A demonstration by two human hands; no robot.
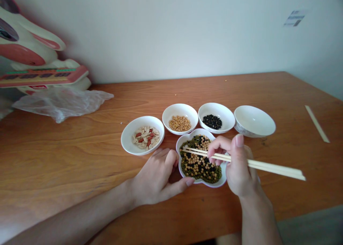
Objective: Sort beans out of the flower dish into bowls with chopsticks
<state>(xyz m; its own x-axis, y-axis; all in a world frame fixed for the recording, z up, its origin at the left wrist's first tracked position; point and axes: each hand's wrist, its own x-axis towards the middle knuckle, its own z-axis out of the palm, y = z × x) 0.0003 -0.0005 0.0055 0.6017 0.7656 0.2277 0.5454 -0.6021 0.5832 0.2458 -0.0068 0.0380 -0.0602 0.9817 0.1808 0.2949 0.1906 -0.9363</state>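
- Your right hand is closed around a pair of chopsticks near their middle; thick ends jut out to the right. Tips lie over the left part of the flower-shaped dish; whether they pinch anything is too small to tell.
- Your left hand rests at the dish, fingers curled by its left side, thumb stretched to the near rim. You cannot tell from this view whether it grips or merely steadies.
- Handling (judged): chopsticks likely light and stiff; hold them mid-length, well back from the tips.
- Mixed beans probably hard, light and slippery; pinch one across its middle, without squeezing hard.
- Dish probably rigid; take it by the rim.
- Appearance: chopsticks pale, slim, nearly parallel. Beans green, black and tan, mingled inside the dish, which is white and lobed.
- Position: dish stands on the wooden surface before you, nearer than the bowl of yellow beans and the bowl of black beans. The bowl of peanuts sits just beyond your left hand.
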